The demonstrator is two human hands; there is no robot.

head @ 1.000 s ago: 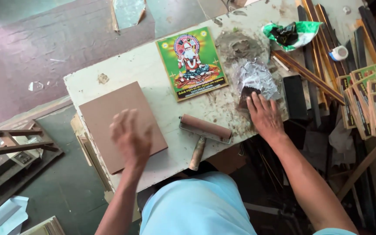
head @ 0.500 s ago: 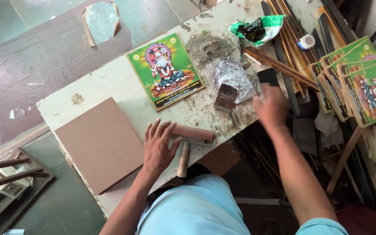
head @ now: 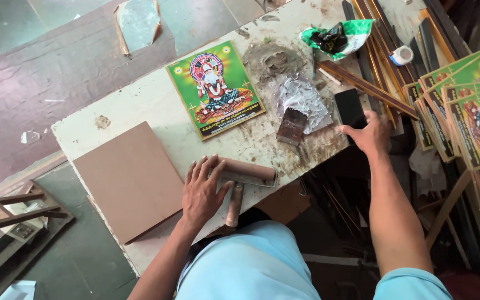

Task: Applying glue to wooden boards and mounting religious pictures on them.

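My left hand (head: 202, 191) lies flat on the white worktable (head: 140, 103), fingers spread, touching the near end of a brown hand roller (head: 248, 172) whose handle points toward me. A plain brown board (head: 131, 180) lies just left of that hand. My right hand (head: 369, 133) reaches to the table's right edge, fingers on a black phone (head: 350, 107). A green framed picture print (head: 215, 89) lies face up in the middle. A small scraper (head: 291, 126) rests on crumpled foil (head: 301, 100) smeared with paste.
Long wooden frame strips (head: 373, 89) and a stack of green prints (head: 468, 111) stand at the right. A green bag (head: 340, 36) and a tape roll (head: 401, 55) lie at the far right. A wooden stool (head: 12, 214) stands on the floor left.
My left hand came down from over the board onto the roller. My right hand left the foil and scraper and moved right to the phone.
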